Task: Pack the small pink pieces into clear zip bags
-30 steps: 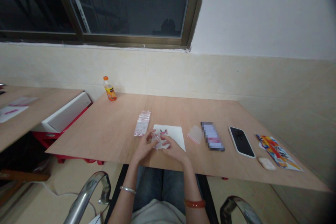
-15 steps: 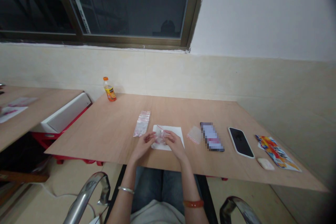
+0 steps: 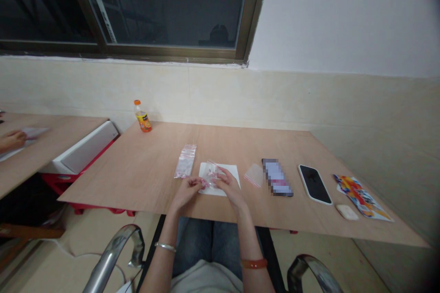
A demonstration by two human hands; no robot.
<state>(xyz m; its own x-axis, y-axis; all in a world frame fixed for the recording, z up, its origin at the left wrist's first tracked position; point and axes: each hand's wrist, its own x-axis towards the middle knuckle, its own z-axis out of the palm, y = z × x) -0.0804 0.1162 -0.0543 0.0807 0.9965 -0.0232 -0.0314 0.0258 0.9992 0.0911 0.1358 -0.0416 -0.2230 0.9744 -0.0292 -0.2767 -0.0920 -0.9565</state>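
Big plywood table [image 3: 113, 178] here, smooth pale wood grain, with a sheet of white paper [image 3: 231, 177] lying flat near the front edge. Over the paper, the left hand [image 3: 185, 193] and right hand [image 3: 229, 187] sit close together, both pinching a crumpled clear zip bag [image 3: 210, 175] with a red-striped edge. The fingers seem clamped on the thin plastic from both sides, though it's a bit hard to tell with the glare. Left of the paper lies a flat stack of zip bags [image 3: 185, 161], and right of it a single flat bag [image 3: 254, 176]. Further right are a glossy black phone [image 3: 314, 184] in a white case and a shiny printed packet [image 3: 360, 198]. A silver bangle [image 3: 165, 247] circles the left wrist, and an orange bracelet [image 3: 253, 263] the right.
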